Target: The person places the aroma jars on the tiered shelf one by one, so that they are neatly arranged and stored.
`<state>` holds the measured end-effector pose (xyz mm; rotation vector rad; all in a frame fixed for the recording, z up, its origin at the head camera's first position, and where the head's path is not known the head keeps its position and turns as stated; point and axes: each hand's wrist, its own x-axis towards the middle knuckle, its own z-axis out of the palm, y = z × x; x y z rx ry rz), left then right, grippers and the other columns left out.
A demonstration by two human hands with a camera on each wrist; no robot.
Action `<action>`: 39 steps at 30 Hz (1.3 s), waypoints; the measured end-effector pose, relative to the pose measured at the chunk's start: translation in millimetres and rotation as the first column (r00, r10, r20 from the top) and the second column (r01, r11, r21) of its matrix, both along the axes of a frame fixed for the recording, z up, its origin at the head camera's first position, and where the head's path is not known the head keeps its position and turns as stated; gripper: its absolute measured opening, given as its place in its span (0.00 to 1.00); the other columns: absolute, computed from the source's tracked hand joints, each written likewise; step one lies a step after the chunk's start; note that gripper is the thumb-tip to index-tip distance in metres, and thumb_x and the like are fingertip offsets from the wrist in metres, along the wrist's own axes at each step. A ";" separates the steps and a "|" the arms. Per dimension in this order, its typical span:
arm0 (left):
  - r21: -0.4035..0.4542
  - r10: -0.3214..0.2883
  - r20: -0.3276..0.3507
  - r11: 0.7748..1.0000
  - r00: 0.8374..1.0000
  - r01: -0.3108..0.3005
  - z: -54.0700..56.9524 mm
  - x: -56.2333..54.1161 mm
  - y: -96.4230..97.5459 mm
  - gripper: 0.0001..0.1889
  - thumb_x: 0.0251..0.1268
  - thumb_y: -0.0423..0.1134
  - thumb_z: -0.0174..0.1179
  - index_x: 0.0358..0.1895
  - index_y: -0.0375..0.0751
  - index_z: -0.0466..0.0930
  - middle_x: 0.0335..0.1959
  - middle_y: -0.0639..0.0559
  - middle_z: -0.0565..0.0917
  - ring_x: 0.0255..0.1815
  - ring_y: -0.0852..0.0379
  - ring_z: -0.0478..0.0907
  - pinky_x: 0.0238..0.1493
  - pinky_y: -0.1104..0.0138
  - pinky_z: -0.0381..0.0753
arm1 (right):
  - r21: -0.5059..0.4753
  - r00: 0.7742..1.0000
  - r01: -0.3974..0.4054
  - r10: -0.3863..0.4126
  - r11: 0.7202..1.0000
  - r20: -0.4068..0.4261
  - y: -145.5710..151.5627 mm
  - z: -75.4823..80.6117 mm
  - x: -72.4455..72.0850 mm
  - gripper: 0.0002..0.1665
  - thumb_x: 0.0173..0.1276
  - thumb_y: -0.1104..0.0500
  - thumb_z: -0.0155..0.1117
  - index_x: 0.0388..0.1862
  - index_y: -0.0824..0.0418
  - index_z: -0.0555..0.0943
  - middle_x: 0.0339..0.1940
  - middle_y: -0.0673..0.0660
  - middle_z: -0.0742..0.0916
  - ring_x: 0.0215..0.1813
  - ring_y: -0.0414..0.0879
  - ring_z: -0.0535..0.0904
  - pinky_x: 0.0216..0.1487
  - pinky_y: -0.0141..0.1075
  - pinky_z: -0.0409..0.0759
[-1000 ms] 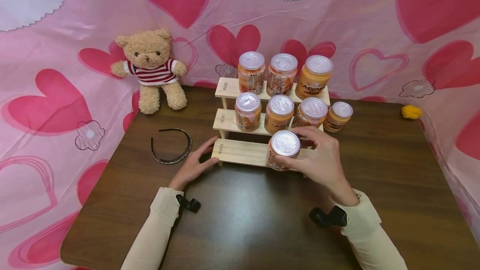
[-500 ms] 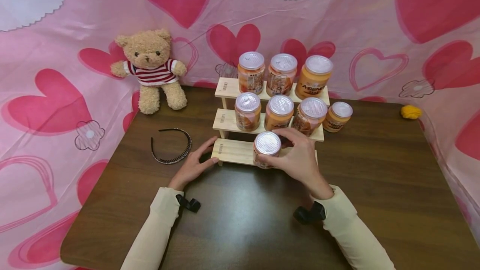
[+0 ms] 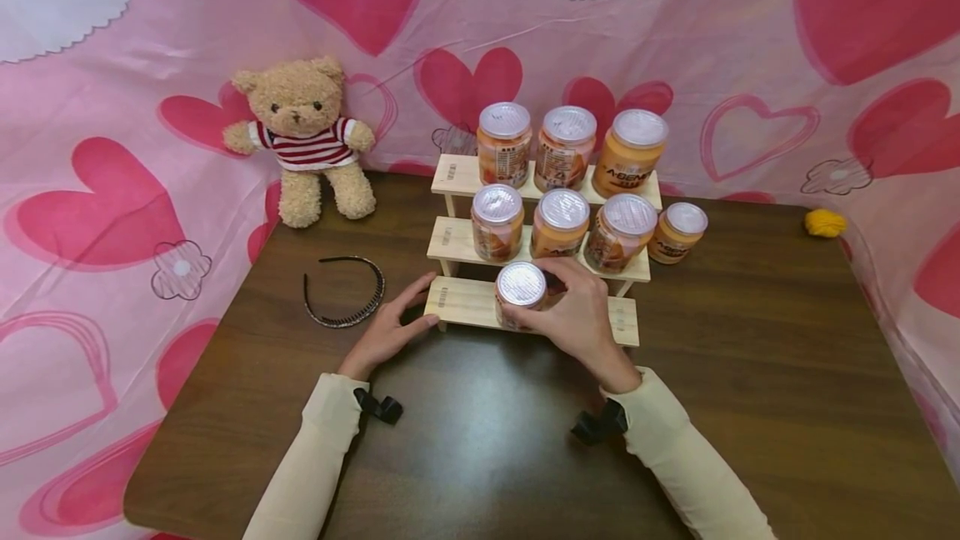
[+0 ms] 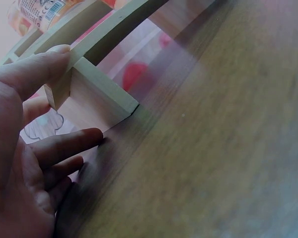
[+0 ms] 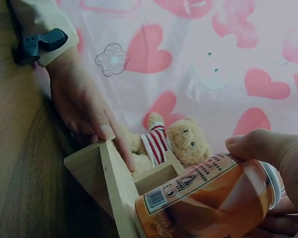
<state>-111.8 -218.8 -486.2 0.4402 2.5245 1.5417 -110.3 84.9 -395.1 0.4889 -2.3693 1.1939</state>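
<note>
My right hand [image 3: 573, 311] grips an orange jar [image 3: 521, 286] with a silvery lid at the bottom step of a three-step wooden display rack [image 3: 459, 298]. Thumb and fingers wrap the jar near its lid in the right wrist view, where the printed label [image 5: 188, 183] faces the camera. Whether its base bears on the wood cannot be told. My left hand [image 3: 386, 332] touches the left end of that bottom step, its thumb [image 4: 54, 52] at the front corner and its other fingers extended. Similar jars stand in rows on the middle step [image 3: 450, 240] and top step [image 3: 457, 176].
Another jar [image 3: 678, 232] stands on the table just right of the rack. A headband [image 3: 375, 298] lies left of it, with a teddy bear [image 3: 303, 140] behind. Something small and yellow [image 3: 825, 223] lies at the far right. A pink heart-patterned cloth [image 3: 735, 32] hangs behind the table.
My right hand has carried the gripped jar leftward along the bottom step, uncovering the step's right end. My left hand has stayed in place.
</note>
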 end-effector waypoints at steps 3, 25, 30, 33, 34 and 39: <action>0.006 0.002 0.003 1.000 1.000 -0.002 -0.2 -0.1 0.3 0.36 0.70 0.42 0.63 0.79 0.57 0.58 0.79 0.49 0.65 0.74 0.44 0.70 0.72 0.40 0.62 | 0.007 1.000 0.004 -0.004 1.000 0.010 -2.3 -2.4 -1.0 0.36 0.35 0.48 0.89 0.43 0.64 0.87 0.42 0.62 0.90 0.45 0.54 0.87 0.45 0.49 0.81; 0.012 0.011 0.021 1.000 1.000 -0.011 3.8 0.8 1.3 0.37 0.70 0.38 0.63 0.79 0.53 0.58 0.79 0.47 0.64 0.74 0.42 0.69 0.72 0.40 0.61 | 0.065 1.000 0.003 -0.003 0.998 0.001 0.8 2.3 5.5 0.40 0.38 0.45 0.88 0.49 0.62 0.86 0.47 0.59 0.89 0.47 0.51 0.87 0.42 0.47 0.84; 0.019 0.010 0.021 1.000 1.000 -0.010 3.4 -0.1 0.5 0.37 0.70 0.39 0.63 0.79 0.55 0.58 0.79 0.49 0.64 0.74 0.43 0.69 0.72 0.41 0.62 | 0.047 0.998 -0.019 0.022 0.999 -0.056 10.0 7.5 9.8 0.36 0.39 0.48 0.89 0.47 0.61 0.87 0.44 0.57 0.90 0.44 0.48 0.87 0.34 0.42 0.84; 0.015 0.013 0.026 1.000 1.000 -0.013 2.7 -0.3 0.9 0.37 0.70 0.38 0.62 0.79 0.53 0.57 0.79 0.48 0.63 0.75 0.41 0.68 0.72 0.40 0.61 | 0.039 0.995 -0.020 0.023 0.999 -0.095 18.2 10.9 12.1 0.33 0.40 0.52 0.88 0.45 0.63 0.87 0.41 0.59 0.90 0.42 0.48 0.87 0.32 0.39 0.84; 0.012 0.014 0.029 1.000 0.999 -0.014 2.6 -0.2 1.3 0.37 0.70 0.38 0.62 0.79 0.52 0.57 0.80 0.47 0.62 0.75 0.40 0.68 0.73 0.40 0.60 | 0.032 0.994 -0.018 0.022 0.999 -0.106 21.3 12.3 12.6 0.31 0.41 0.54 0.88 0.45 0.64 0.87 0.40 0.59 0.90 0.41 0.49 0.87 0.32 0.38 0.83; -0.006 0.012 0.036 1.000 0.999 -0.012 13.9 3.7 5.9 0.36 0.71 0.37 0.61 0.80 0.45 0.56 0.80 0.42 0.61 0.75 0.37 0.67 0.73 0.38 0.59 | -0.020 0.990 0.016 -0.018 1.000 -0.138 38.2 23.0 15.2 0.27 0.43 0.61 0.86 0.44 0.65 0.87 0.36 0.61 0.90 0.37 0.50 0.85 0.35 0.24 0.79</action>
